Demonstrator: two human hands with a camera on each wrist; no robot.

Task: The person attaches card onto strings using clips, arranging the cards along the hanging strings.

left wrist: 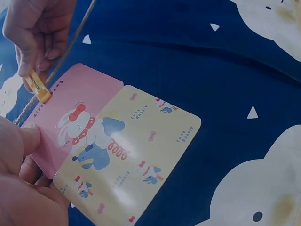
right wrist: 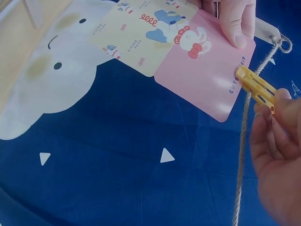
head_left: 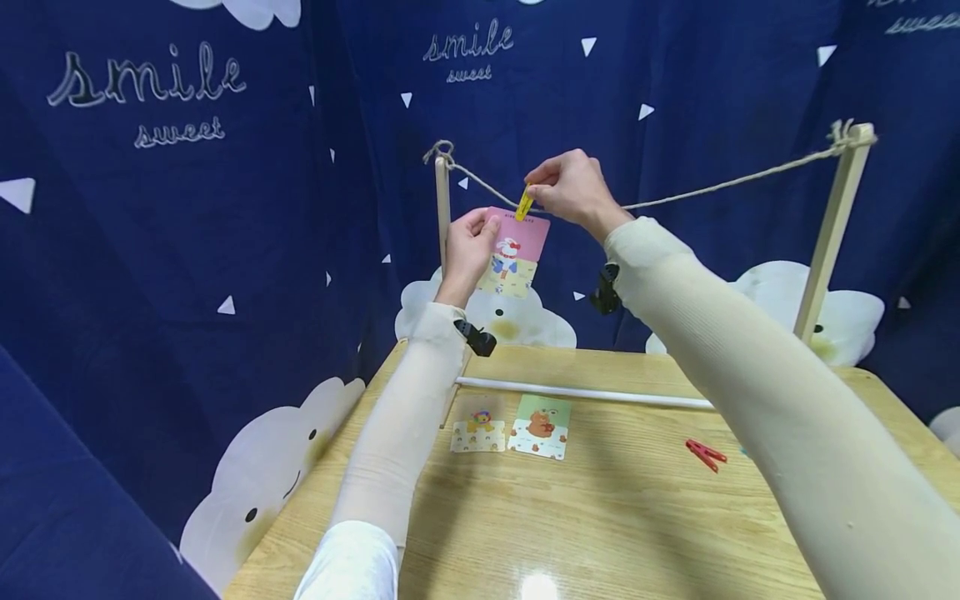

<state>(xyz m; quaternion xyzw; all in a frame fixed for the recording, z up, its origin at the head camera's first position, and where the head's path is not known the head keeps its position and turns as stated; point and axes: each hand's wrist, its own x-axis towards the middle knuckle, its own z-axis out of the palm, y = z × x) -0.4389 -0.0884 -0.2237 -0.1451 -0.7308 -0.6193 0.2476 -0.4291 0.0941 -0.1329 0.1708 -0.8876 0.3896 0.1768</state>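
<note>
A pink and yellow rabbit card (head_left: pixel 517 242) hangs upright at the rope (head_left: pixel 720 185), its pink top edge right at the line. My left hand (head_left: pixel 471 246) pinches the card's left side, thumb on the printed face. With thumb and fingers, my right hand (head_left: pixel 573 187) grips a yellow clothespin (head_left: pixel 524 202). In the right wrist view the clothespin (right wrist: pixel 256 87) sits over the card's top edge and the rope, its tip on the pink face beside the lettering. The left wrist view shows the card (left wrist: pixel 117 146) from closer, with the right hand (left wrist: pixel 40 33) above its top edge.
Two wooden posts (head_left: pixel 836 233) hold the rope's knotted ends. On the wooden table (head_left: pixel 600 517) lie a lion card (head_left: pixel 478 435), a green-topped bear card (head_left: pixel 539 428) and a red clothespin (head_left: pixel 706 454). A white rod (head_left: pixel 585 392) crosses behind them. Dark blue curtain (head_left: pixel 360 100) surrounds the table.
</note>
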